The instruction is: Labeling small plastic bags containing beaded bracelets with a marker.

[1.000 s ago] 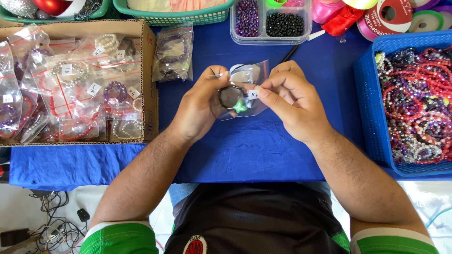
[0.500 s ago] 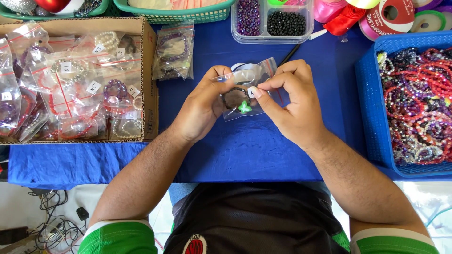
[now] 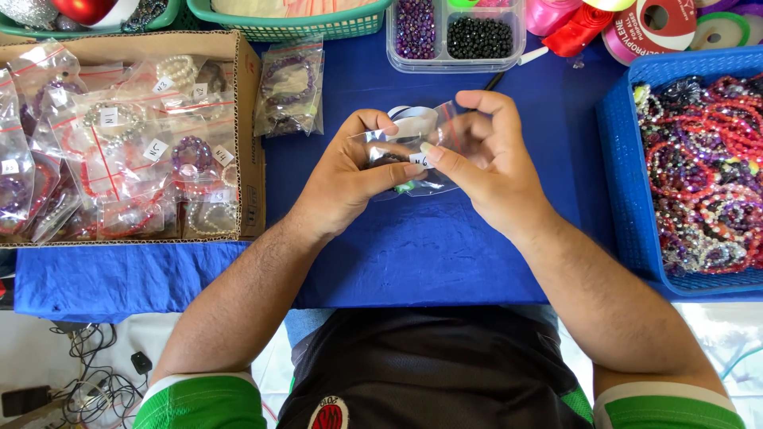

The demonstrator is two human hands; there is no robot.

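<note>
- Left hand [image 3: 346,179]: fingers curled, thumb pressed forward against a small clear plastic bag [image 3: 413,155]. The grip is closed on the bag's left half.
- Right hand [image 3: 485,163]: fingers bent over the bag's upper right edge, thumb [image 3: 445,159] pinching from the front. This hand is also closed on the bag.
- The bag is held between both hands, above the blue cloth [image 3: 429,254] at mid-table. It carries a small white label and a dark beaded item inside; the item's exact form cannot be told, as fingers cover most of it. A bit of green shows at the bag's lower edge.
- Cardboard box [image 3: 250,119]: stands to the left of the hands, well apart, filled with clear bags of bead bracelets, each with a white label.
- One further bagged bracelet [image 3: 290,95] lies on the cloth just beside the box's right wall.
- Blue plastic basket [image 3: 620,183]: to the right, holding a heap of loose bead bracelets in red, purple and mixed colours.
- Clear compartment tray [image 3: 457,36]: beyond the hands, with purple beads in one cell and black beads in the next.
- Ribbon rolls [image 3: 652,24] sit at the upper right corner.
</note>
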